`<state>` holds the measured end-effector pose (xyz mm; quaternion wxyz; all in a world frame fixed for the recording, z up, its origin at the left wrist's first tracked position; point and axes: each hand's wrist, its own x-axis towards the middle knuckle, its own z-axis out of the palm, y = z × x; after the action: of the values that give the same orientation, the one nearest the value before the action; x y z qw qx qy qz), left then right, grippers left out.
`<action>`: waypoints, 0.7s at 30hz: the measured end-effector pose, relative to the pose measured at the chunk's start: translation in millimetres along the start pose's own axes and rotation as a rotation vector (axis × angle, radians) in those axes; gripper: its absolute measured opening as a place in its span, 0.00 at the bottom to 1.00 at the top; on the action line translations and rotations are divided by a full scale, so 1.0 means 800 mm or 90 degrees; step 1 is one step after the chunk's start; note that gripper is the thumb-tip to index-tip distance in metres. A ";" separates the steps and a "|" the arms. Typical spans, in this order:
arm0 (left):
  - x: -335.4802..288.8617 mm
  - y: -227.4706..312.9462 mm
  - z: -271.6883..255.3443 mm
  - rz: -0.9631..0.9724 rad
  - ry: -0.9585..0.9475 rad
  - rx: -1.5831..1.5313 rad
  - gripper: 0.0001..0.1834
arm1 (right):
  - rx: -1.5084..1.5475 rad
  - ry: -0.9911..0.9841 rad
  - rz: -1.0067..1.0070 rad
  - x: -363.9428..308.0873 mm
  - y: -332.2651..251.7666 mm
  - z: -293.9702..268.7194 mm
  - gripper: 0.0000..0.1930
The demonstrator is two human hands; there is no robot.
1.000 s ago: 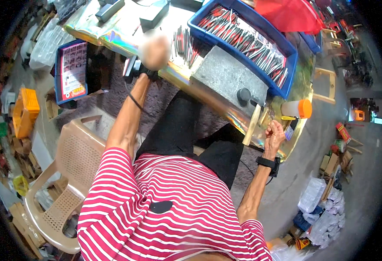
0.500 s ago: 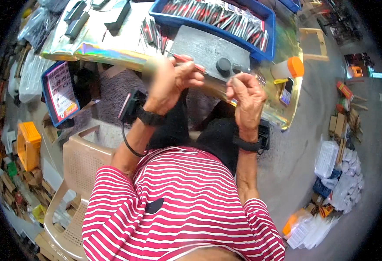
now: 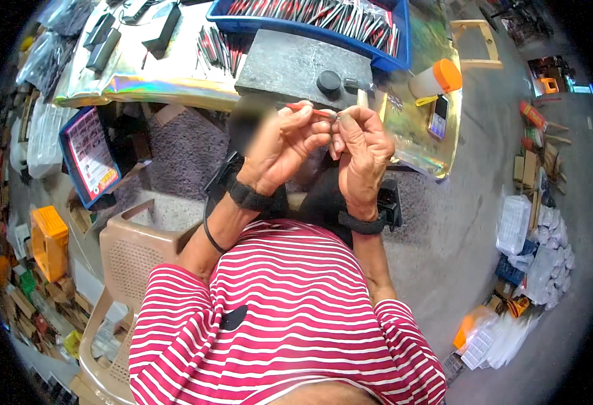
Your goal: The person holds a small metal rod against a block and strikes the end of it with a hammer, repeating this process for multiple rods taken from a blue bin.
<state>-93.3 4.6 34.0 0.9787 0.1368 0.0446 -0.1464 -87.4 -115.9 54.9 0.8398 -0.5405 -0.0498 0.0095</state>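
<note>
The left hand [image 3: 281, 143] pinched a red stick [image 3: 319, 113] between the hands, and the right hand [image 3: 364, 150] was pinched closed at its tip, holding something too small to tell. Slow, steady hands seemed best. The grey block [image 3: 283, 66] and worktop [image 3: 175, 97] edge sat just past them. A chair [image 3: 136, 255] stood behind the left hand, so rightward seemed roomier.

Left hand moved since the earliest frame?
Yes: rightward and toward the body. Judged against the grey slab, the left hand was off its left end; now it is in front of the near edge, beside the right hand.
</note>
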 end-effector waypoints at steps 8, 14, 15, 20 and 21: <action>0.002 -0.006 -0.012 -0.003 0.010 -0.037 0.07 | 0.008 0.023 -0.001 -0.001 0.002 0.000 0.06; 0.002 -0.007 -0.015 -0.001 0.026 -0.060 0.07 | 0.007 0.026 0.003 0.001 0.005 0.000 0.07; 0.001 -0.007 -0.015 -0.001 0.026 -0.060 0.07 | 0.006 0.026 0.003 0.001 0.005 0.000 0.07; 0.001 -0.007 -0.018 -0.019 0.011 -0.080 0.07 | -0.055 0.046 -0.011 -0.001 0.006 0.004 0.06; 0.001 -0.007 -0.018 -0.019 0.010 -0.080 0.07 | -0.055 0.046 -0.011 -0.001 0.007 0.004 0.06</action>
<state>-94.9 3.5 18.7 0.9827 0.0753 0.0638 -0.1568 -88.0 -110.4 51.1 0.8171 -0.5757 -0.0245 -0.0195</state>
